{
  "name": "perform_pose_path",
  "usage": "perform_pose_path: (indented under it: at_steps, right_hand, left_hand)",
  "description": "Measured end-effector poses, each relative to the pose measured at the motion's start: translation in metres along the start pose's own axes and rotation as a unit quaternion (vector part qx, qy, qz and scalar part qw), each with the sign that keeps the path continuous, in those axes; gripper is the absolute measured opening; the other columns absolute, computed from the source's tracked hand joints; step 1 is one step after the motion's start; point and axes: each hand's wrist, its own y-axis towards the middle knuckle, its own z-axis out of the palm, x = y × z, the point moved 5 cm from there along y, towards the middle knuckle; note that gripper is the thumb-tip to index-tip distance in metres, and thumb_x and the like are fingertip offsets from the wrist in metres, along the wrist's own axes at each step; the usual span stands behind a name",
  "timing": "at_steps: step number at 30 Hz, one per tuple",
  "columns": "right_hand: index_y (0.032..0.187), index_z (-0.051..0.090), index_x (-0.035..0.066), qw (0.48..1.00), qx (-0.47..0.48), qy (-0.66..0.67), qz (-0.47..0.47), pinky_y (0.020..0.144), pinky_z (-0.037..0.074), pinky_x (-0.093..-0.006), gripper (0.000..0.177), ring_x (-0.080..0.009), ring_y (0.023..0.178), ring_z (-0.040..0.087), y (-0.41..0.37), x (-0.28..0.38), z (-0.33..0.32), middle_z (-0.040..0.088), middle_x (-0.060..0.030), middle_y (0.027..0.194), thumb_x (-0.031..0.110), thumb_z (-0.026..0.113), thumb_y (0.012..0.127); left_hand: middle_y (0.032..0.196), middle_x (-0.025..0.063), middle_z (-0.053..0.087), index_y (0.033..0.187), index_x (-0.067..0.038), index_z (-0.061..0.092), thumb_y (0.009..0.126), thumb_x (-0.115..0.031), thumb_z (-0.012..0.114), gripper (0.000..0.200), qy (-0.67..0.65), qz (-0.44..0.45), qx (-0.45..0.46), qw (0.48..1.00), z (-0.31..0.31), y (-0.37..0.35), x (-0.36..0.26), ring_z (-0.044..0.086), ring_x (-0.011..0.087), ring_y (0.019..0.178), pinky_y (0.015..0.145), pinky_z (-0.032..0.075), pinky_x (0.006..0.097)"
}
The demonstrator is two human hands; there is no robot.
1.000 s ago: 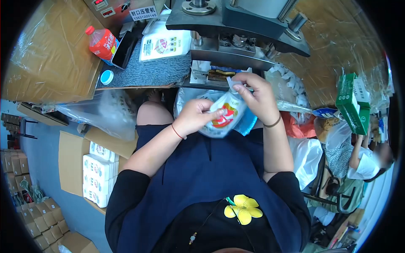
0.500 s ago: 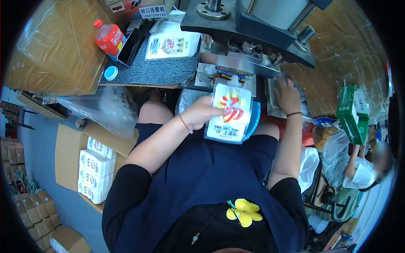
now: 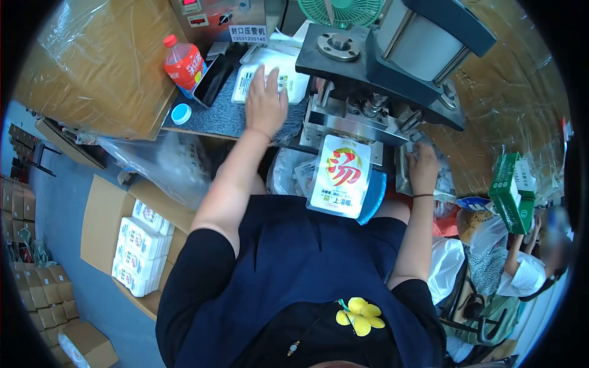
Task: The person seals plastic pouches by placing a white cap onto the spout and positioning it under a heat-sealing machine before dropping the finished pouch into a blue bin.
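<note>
My left hand (image 3: pixel 266 104) lies over a stack of white printed pouches (image 3: pixel 296 82) on the grey mat, fingers spread. A white pouch with red lettering (image 3: pixel 339 178) sits at the front of the metal press (image 3: pixel 356 116), upper edge against it, with nobody's hand on it. Behind its lower right side shows a blue rim (image 3: pixel 375 199). To the right of the press, my right hand (image 3: pixel 423 167) reaches into a clear tray of small pieces (image 3: pixel 443 178); its fingers are curled and the tips are partly hidden.
A red bottle (image 3: pixel 184 64), a dark phone (image 3: pixel 213 80) and a blue-white cap (image 3: pixel 181 114) are at the left. An open carton (image 3: pixel 101 227) holds stacked pouches. Another person (image 3: pixel 527 270) holds a green box (image 3: pixel 512 193) at the right. A green fan (image 3: pixel 343 9) is behind.
My left hand has let go of the red-lettered pouch and moved up and left to the pouch stack. My right hand has curled its fingers at the tray. The view has shifted.
</note>
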Motion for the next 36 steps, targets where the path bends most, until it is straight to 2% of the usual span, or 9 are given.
perform_pose_path:
  at_steps: [2,5,8,11,14,19,27,30,36]
  right_hand:
    - [0.109,0.065,0.004,0.998,-0.029,0.051,-0.029,0.086,0.05,-0.047,0.025,-0.039,0.101,0.064,-0.001,-0.006,-0.001,0.066,-0.0171,0.107,0.012,0.072,0.087]
    - [0.109,0.066,0.002,0.991,-0.078,0.082,-0.067,0.087,0.05,-0.0453,0.022,-0.0392,0.101,0.063,-0.006,-0.01,-0.019,0.065,-0.0182,0.104,0.007,0.07,0.088]
    - [0.11,0.065,-0.001,0.992,-0.075,0.105,0.003,0.087,0.05,-0.0406,0.02,-0.0372,0.1,0.063,-0.016,-0.005,-0.047,0.063,-0.0185,0.105,0.009,0.067,0.093]
    - [0.108,0.065,0.0,0.979,-0.076,0.187,0.023,0.084,0.05,-0.0389,0.016,-0.0358,0.093,0.063,-0.023,0.026,-0.05,0.064,-0.0186,0.099,0.011,0.062,0.098]
    - [0.105,0.065,0.0,0.957,-0.001,0.283,-0.066,0.082,0.051,-0.0387,0.014,-0.0334,0.088,0.063,-0.02,0.098,-0.049,0.065,-0.0164,0.096,0.012,0.061,0.099]
    - [0.098,0.068,0.0,0.884,0.115,0.453,-0.017,0.078,0.053,-0.0355,0.013,-0.0261,0.084,0.068,-0.006,0.141,-0.046,0.068,-0.0141,0.09,0.012,0.068,0.094]
    - [0.104,0.069,0.001,0.919,0.175,0.316,-0.159,0.089,0.051,-0.0426,0.02,-0.0357,0.096,0.066,-0.006,0.134,-0.053,0.07,-0.0148,0.094,0.018,0.06,0.099]
    - [0.112,0.068,0.001,0.887,0.237,0.367,-0.152,0.09,0.051,-0.0394,0.025,-0.0336,0.099,0.066,-0.009,0.125,-0.055,0.069,-0.0175,0.104,0.021,0.057,0.102]
    - [0.115,0.068,0.014,0.991,0.061,-0.055,-0.104,0.084,0.054,-0.0489,0.024,-0.0367,0.098,0.066,-0.002,0.015,-0.025,0.065,-0.0126,0.114,0.024,0.065,0.093]
  left_hand:
    - [0.152,0.0223,0.043,0.147,-0.011,0.048,0.099,-0.035,0.056,0.055,0.093,0.042,0.184,0.978,0.046,-0.007,0.049,0.039,0.0396,0.143,0.115,0.033,0.054]
    - [0.157,0.0189,0.04,0.15,-0.013,0.047,0.099,-0.049,0.053,0.063,0.112,0.11,0.221,0.963,0.02,-0.048,0.027,0.033,0.0382,0.148,0.117,0.03,0.0577]
    - [0.151,0.0187,0.05,0.145,-0.011,0.053,0.098,-0.035,0.063,0.054,0.063,0.177,0.259,0.947,-0.037,-0.081,-0.015,0.048,0.0355,0.14,0.111,0.039,0.0526]
    - [0.118,0.0157,0.072,0.13,-0.007,0.066,0.098,-0.023,0.068,0.036,-0.071,0.047,0.224,0.971,-0.039,-0.098,0.004,0.069,0.027,0.109,0.092,0.053,0.0396]
    - [0.086,0.0116,0.074,0.109,-0.003,0.074,0.097,-0.021,0.07,0.022,-0.408,-0.166,0.24,0.865,-0.027,-0.111,-0.006,0.07,0.0165,0.077,0.072,0.054,0.0291]
    - [0.081,0.0079,0.074,0.101,0.0,0.076,0.093,-0.026,0.076,0.027,-0.383,-0.147,0.366,0.835,-0.032,-0.115,-0.073,0.065,0.0072,0.07,0.066,0.052,0.0262]
    - [0.107,0.0061,0.075,0.117,0.003,0.07,0.102,-0.024,0.067,0.031,-0.638,-0.296,0.489,0.516,-0.014,-0.16,-0.13,0.067,0.0091,0.094,0.087,0.055,0.0278]
    - [0.111,0.0078,0.074,0.12,0.003,0.069,0.101,-0.02,0.068,0.029,-0.657,-0.31,0.515,0.456,-0.005,-0.175,-0.145,0.068,0.0109,0.097,0.09,0.055,0.0287]
    - [0.115,0.0149,0.073,0.122,0.007,0.065,0.091,-0.002,0.068,0.032,-0.656,-0.356,0.461,0.48,0.011,-0.148,-0.12,0.073,0.0207,0.098,0.09,0.058,0.0347]
